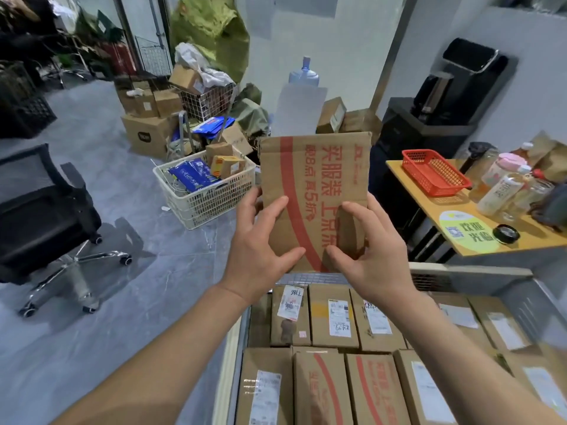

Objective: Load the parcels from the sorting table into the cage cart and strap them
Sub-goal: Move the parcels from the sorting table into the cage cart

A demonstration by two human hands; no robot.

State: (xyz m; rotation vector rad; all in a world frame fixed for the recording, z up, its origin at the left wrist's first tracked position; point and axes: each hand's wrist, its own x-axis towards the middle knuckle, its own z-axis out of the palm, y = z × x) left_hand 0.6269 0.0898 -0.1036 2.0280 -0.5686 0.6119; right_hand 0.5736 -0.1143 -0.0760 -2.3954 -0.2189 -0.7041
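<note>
**Left grip (260,243) and right grip (368,256) closed on the lower half of one cardboard parcel (313,179)**

Both grips are clasped round the parcel's lower part. The thumbs are laid on its printed face and the remaining fingers are wrapped round its side edges and largely hidden behind it. The parcel is held upright at the centre of the frame, above the far rim of the cage cart (460,273), and is not yet set down.

The parcel is judged light, since it is carried well out from the body by its lower end alone. It is also judged stiff, as its brown face stays flat with no sag above the thumbs. The surface is plain card with red print (a band of tape seems to run under the right thumb), so some slickness may be expected there. The top edge looks slightly bent and is best left untouched. A hold on the two long side edges, low down as now, is judged the soundest, because the narrow sides resist crushing better than the broad face.

Rows of packed parcels (333,314) are seen close together in the cart at the lower right of the frame. A snug gap will therefore probably have to be found, and the parcel lowered into it squarely. At the right edge of the frame a table (506,243) carries a red basket (435,176) and bottles.
</note>
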